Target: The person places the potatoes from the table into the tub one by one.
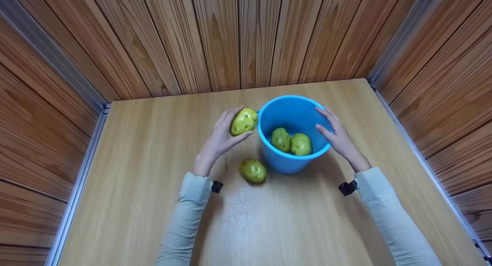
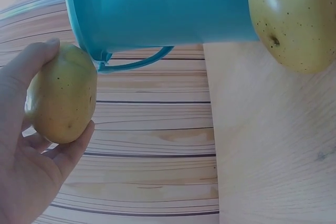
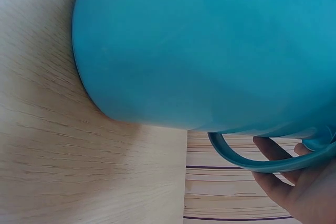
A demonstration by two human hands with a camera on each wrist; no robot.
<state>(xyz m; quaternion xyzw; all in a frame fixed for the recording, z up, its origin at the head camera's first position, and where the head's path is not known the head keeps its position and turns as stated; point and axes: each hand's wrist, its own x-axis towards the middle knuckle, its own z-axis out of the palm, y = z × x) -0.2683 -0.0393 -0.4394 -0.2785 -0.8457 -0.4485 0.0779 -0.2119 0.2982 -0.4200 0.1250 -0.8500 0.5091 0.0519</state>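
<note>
My left hand [image 1: 222,134] grips a yellow-green potato [image 1: 244,122] between thumb and fingers, just left of the blue bucket [image 1: 286,164], near its rim. In the left wrist view the same potato [image 2: 64,94] is seen close to the bucket's rim. Two more potatoes lie inside the bucket, a left one [image 1: 280,140] and a right one [image 1: 301,144]. At the bucket's right rim, my right hand [image 1: 340,139] has its fingers spread, the thumb and a finger reaching over the opening. The right wrist view shows those fingers [image 3: 273,182] by the bucket's handle [image 3: 262,166].
Another potato [image 1: 252,170] rests on the wooden table [image 1: 142,173], in front of the bucket's left side. Wood-plank walls [image 1: 219,39] enclose the table at the back and both sides, with metal strips [image 1: 82,181] along its side edges.
</note>
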